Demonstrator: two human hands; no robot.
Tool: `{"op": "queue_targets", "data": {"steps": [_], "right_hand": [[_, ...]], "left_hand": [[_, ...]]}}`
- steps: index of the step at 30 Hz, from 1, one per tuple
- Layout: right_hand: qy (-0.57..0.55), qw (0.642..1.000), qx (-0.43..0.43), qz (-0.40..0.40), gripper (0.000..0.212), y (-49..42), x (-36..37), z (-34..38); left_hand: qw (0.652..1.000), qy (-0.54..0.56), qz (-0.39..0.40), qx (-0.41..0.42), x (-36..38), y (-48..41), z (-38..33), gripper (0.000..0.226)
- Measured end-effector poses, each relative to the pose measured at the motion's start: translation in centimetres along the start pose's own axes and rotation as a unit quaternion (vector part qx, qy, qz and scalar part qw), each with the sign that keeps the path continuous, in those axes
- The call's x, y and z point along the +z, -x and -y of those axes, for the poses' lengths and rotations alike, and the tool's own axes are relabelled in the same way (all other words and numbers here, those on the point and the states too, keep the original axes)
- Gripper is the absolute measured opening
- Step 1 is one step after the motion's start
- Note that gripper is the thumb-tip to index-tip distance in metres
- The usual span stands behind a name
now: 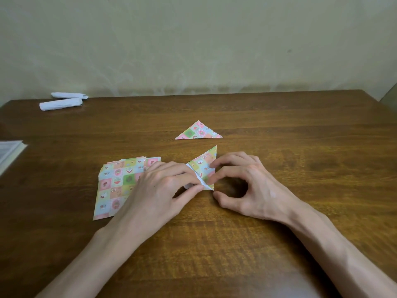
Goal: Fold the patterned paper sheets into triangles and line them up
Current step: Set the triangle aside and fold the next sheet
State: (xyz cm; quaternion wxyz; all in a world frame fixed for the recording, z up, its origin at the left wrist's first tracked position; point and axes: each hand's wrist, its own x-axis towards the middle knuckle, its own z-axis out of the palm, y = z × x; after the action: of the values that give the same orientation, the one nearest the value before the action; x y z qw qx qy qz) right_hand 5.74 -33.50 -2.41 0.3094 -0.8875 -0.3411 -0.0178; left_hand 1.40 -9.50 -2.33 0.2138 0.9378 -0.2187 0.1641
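Both forearms enter from 6 o'clock. The left hand (163,186) pinches the white turned-up edge of the half-folded sheet (204,166). The right hand (247,190), its fingers arched, presses two fingertips on the patterned face, with the thumb apart on the table (279,136). The sheet lies between the hands, its crease running roughly 10 to 4 o'clock, and the left hand is nearer the crease. The finished triangle (198,131) lies apart at 12 o'clock. The unfolded stack (113,186) lies at 9 o'clock.

We count two hands at work, our left hand (159,190) and right hand (247,190). One half-folded sheet (204,166) lies between them, one finished triangle (198,131) beyond them, one stack of flat sheets (116,181) under the left, its number unclear. Far left lie two white rolls (69,95) (61,104) and one book (9,151).
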Motion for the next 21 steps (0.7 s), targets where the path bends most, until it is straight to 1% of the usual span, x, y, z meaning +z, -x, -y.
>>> {"op": "queue_targets", "data": {"steps": [2,5,8,11,14,18,21], "right_hand": [[-0.007,1.0,0.002,0.003,0.028,0.1,-0.1,0.0],[-0.022,1.0,0.001,0.01,0.031,0.3,-0.4,0.1],[-0.026,1.0,-0.01,0.013,0.032,0.7,-0.7,0.0],[-0.012,1.0,-0.017,0.016,0.028,0.8,-0.7,0.0],[0.004,1.0,-0.021,0.017,0.026,0.9,-0.6,0.0],[0.011,1.0,-0.023,0.015,0.027,1.1,-0.5,-0.2],[0.014,1.0,-0.023,0.013,0.028,1.1,-0.4,-0.2]], "left_hand": [[1.0,0.007,-0.007,-0.017,0.1,-0.2,-0.1,0.02],[0.999,0.021,-0.011,-0.038,0.1,-0.3,-0.3,0.019],[0.999,0.01,-0.007,-0.038,0.2,-0.5,-0.6,0.014],[0.999,-0.01,-0.002,-0.03,0.4,-0.6,-0.6,0.01],[1.0,-0.014,0.0,-0.023,0.4,-0.6,-0.4,0.01],[0.999,-0.035,-0.003,0.019,0.3,0.0,0.0,0.011],[0.998,-0.049,0.034,0.03,-0.3,0.9,0.5,0.023]]}}
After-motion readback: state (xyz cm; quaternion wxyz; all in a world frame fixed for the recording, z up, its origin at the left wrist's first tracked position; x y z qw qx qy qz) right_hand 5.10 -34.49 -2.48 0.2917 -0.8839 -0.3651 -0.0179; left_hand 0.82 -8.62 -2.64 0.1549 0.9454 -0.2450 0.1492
